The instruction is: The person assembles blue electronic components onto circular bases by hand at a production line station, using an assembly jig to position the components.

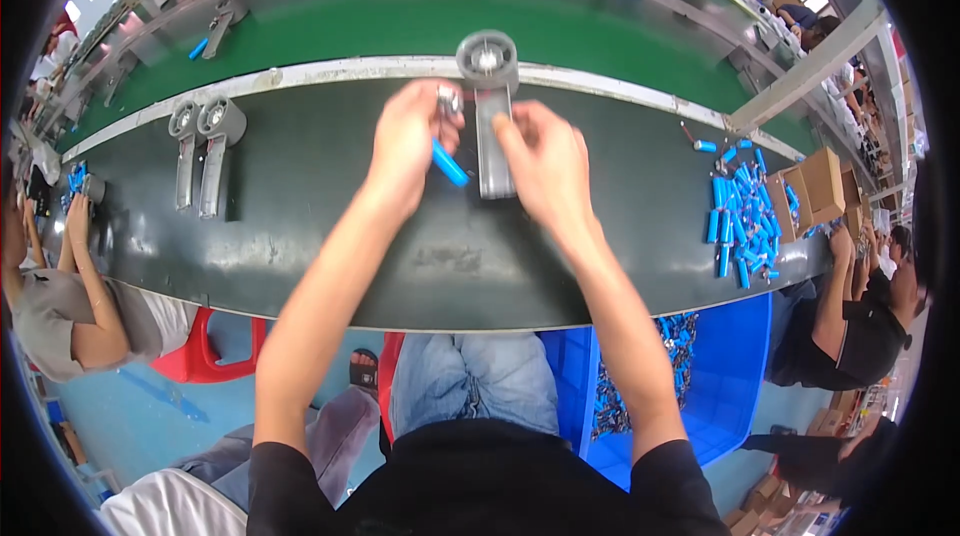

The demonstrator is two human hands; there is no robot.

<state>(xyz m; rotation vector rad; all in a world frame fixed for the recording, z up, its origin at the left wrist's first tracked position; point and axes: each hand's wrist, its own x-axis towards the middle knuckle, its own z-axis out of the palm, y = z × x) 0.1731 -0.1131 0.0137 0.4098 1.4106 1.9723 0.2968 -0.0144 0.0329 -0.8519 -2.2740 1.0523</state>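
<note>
In the middle of the frame, the right hand [552,161] grips a grey fan body [495,156] by its handle, thumb along the front, which likely keeps it steady with the round head pointing up the frame. The left hand [402,141], just beside it, pinches a small silvery part [449,101]; a blue cylinder [450,164] slants below its fingers, though I cannot tell whether it is gripped or hangs by a wire. Holding both close probably spares thin wiring any pull. Loose blue cylinders [738,221] lie heaped at the right of the bench [450,271], presumably for easy reach, while 2 more fan bodies [212,171] stand side by side at the left, clear of the hands.
</note>
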